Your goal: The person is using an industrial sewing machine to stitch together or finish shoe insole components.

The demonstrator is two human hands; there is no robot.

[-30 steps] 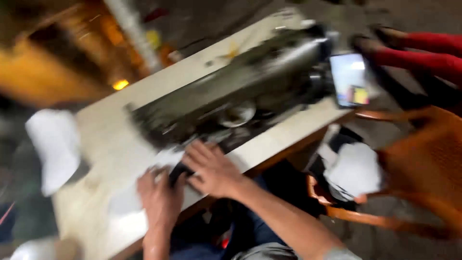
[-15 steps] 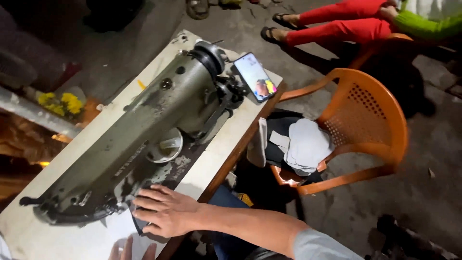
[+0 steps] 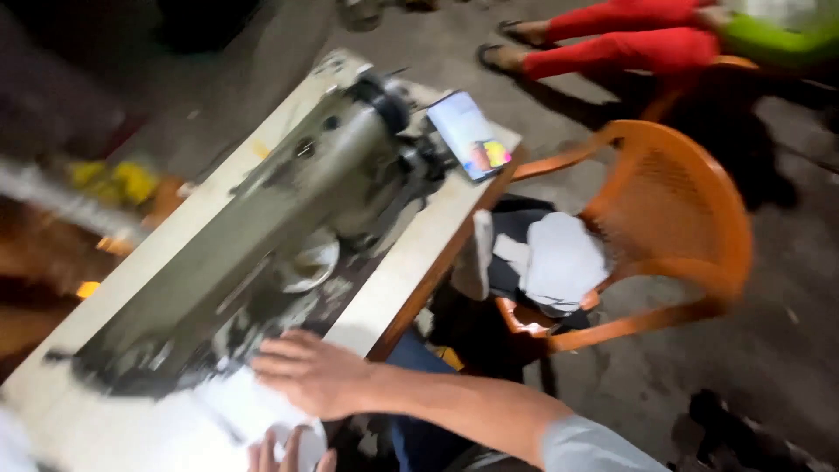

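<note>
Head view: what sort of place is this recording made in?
Probably a small tailoring or stitching workshop. An industrial sewing machine stands on a pale work table, the right hand rests on white fabric beside it, and more cloth lies piled on an orange plastic chair on a bare concrete floor.

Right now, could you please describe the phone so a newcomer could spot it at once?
Find the long sewing machine on the pale table. At its far end, beside the orange plastic chair, a smartphone stands propped; it alone has a lit screen.
</note>
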